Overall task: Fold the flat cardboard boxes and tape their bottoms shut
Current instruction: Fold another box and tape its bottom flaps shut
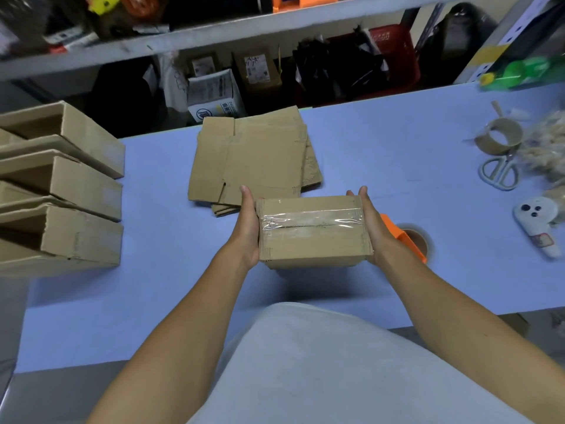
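A folded cardboard box (312,240) is held above the blue table (153,301), its bottom facing up with a strip of clear tape across the seam. My left hand (249,228) presses flat against its left side and my right hand (374,228) against its right side, fingers straight. A stack of flat cardboard boxes (253,157) lies just beyond it. An orange tape dispenser (409,240) with a tape roll sits on the table behind my right hand.
Several folded boxes (61,191) stand stacked at the left edge. At the right lie an empty tape core (501,136), scissors (498,172) and a white handheld device (538,228). Shelves with clutter rise behind the table.
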